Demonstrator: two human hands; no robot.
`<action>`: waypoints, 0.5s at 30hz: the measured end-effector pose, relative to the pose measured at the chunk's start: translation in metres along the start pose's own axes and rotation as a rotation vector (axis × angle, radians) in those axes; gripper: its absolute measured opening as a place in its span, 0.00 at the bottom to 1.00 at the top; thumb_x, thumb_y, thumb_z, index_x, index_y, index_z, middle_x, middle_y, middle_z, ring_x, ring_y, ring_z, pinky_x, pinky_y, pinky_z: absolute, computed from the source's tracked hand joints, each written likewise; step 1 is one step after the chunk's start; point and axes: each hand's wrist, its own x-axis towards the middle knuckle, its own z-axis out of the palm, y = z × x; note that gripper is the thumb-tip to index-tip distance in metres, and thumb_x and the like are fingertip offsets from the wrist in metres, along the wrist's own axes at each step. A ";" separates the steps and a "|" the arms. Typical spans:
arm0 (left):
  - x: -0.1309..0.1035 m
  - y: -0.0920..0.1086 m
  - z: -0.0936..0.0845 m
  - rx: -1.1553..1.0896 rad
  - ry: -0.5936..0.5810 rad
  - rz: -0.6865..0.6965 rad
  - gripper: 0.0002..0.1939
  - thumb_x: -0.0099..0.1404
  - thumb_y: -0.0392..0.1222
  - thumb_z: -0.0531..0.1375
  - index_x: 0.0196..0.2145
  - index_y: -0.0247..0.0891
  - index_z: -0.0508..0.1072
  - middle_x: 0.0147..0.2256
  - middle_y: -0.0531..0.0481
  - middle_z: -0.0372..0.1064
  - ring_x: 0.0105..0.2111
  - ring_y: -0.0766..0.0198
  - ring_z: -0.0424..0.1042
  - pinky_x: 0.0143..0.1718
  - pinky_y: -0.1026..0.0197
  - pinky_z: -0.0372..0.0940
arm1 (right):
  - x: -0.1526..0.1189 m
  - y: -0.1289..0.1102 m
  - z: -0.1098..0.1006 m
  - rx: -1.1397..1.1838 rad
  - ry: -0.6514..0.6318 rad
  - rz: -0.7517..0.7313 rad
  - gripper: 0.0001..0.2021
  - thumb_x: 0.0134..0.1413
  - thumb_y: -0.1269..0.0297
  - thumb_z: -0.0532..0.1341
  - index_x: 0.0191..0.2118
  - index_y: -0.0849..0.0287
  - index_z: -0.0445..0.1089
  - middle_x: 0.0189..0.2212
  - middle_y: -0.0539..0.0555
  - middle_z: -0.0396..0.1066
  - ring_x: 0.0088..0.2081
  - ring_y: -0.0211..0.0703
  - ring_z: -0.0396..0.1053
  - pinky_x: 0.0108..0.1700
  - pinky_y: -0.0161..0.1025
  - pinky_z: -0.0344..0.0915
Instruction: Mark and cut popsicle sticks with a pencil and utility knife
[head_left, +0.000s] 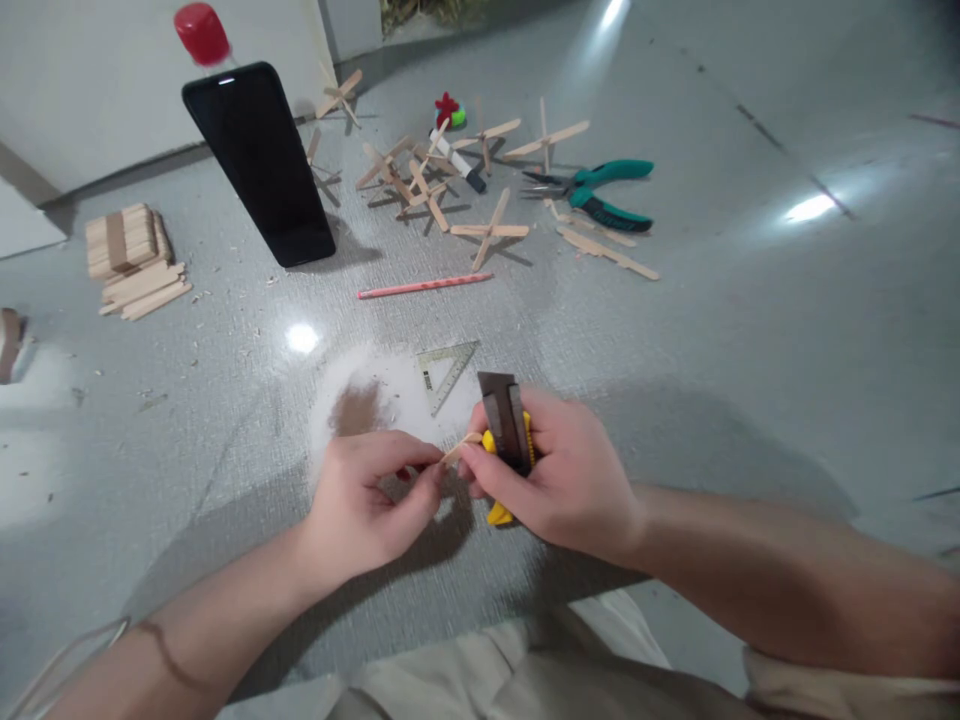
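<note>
My left hand (379, 495) pinches one end of a small wooden craft stick (457, 452) between thumb and fingertips. Around a yellow utility knife (501, 512) with a wide dark metal blade part (508, 415), my right hand (562, 470) is closed, and its thumb and fingertips also meet the stick's other end. The blade part points away from me. Just beyond the hands lies a clear set square (445, 374). A pink pencil (425, 287) rests farther off. Part of the stick and most of the knife handle are hidden by my fingers.
Crossed stick pieces (491, 232) are scattered at the back, with a white marker (457, 160) among them. Green-handled pliers (600, 190) lie beside loose sticks (607, 253). A black phone (262, 165) leans against a red-capped bottle (201, 35). A bundle of sticks (124, 240) sits left.
</note>
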 end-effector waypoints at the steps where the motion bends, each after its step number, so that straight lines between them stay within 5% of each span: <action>1: 0.000 0.000 0.000 0.003 -0.002 0.002 0.07 0.64 0.31 0.60 0.31 0.35 0.78 0.26 0.53 0.77 0.24 0.73 0.73 0.28 0.72 0.65 | 0.000 0.000 0.000 0.002 0.000 0.002 0.07 0.57 0.60 0.60 0.32 0.55 0.63 0.20 0.48 0.73 0.21 0.40 0.72 0.24 0.36 0.65; 7: -0.002 -0.003 -0.001 0.012 -0.008 0.005 0.13 0.60 0.26 0.55 0.32 0.36 0.78 0.27 0.54 0.77 0.24 0.73 0.73 0.27 0.71 0.65 | -0.001 0.000 -0.002 0.010 0.007 0.014 0.07 0.57 0.60 0.61 0.33 0.55 0.64 0.20 0.47 0.72 0.20 0.40 0.71 0.24 0.36 0.66; 15: 0.000 -0.001 0.000 0.041 0.022 0.041 0.05 0.65 0.33 0.61 0.32 0.36 0.77 0.26 0.53 0.77 0.24 0.72 0.74 0.27 0.71 0.66 | -0.001 -0.001 -0.003 0.001 -0.004 0.017 0.07 0.56 0.60 0.61 0.31 0.55 0.64 0.20 0.47 0.72 0.21 0.39 0.71 0.25 0.36 0.66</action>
